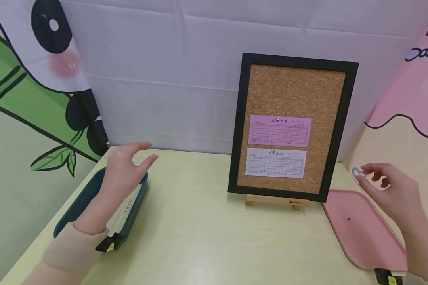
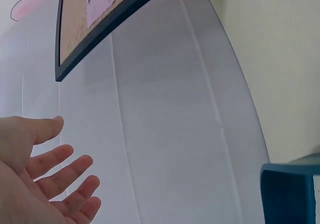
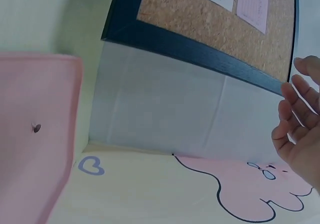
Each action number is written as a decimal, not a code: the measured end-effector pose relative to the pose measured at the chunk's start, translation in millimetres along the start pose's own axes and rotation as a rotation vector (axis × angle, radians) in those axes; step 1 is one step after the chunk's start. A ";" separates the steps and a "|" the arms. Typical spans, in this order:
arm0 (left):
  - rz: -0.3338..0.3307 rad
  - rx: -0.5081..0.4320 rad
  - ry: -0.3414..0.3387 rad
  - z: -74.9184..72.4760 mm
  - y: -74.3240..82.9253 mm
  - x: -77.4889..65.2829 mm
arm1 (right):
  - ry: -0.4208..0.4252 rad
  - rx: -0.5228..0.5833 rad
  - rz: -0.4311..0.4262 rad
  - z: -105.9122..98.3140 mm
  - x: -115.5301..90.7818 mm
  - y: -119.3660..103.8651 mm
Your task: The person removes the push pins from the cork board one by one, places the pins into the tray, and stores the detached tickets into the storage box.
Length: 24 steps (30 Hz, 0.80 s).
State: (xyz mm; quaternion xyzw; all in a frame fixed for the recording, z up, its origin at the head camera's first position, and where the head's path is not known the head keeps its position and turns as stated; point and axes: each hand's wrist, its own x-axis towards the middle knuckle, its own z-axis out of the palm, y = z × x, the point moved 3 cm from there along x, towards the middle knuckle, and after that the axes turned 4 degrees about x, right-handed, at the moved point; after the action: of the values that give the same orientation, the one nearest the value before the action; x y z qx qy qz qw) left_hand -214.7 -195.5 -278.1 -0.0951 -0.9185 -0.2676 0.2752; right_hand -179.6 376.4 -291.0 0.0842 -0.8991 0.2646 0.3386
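My left hand hovers above a dark blue tray at the left, its thumb and fingers spread and holding nothing. White printed slips lie in that tray, partly hidden under my forearm. Over a pink tray at the right is my right hand, fingers loosely bent with nothing between them. One small pushpin lies on the pink tray. Between the hands stands a black-framed cork board. A pink printed slip is pinned on it, directly above a white printed slip, each with a clear-looking pin at its top.
A small wooden easel supports the board on the pale table. Behind it hangs a white cloth backdrop with cartoon prints at both sides. The pink tray's back corner is close to the board's lower right corner.
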 end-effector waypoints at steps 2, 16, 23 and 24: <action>0.034 -0.006 0.046 3.0 3.2 -1.0 | 0.033 0.022 -0.002 2.0 0.3 -6.8; 0.033 -0.172 0.129 22.8 40.6 -8.6 | 0.208 0.229 -0.100 24.0 6.0 -52.2; 0.045 -0.229 0.068 36.2 54.0 -8.8 | 0.258 0.278 -0.111 39.4 10.6 -61.8; 0.051 -0.241 0.063 38.3 55.7 -8.7 | 0.268 0.288 -0.120 41.7 11.2 -63.1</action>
State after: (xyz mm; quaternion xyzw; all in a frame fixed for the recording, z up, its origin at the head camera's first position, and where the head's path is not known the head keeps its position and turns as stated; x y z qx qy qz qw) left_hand -207.1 -128.2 -285.5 -0.1421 -0.8680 -0.3717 0.2972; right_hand -190.8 301.2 -283.5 0.1494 -0.7922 0.3786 0.4548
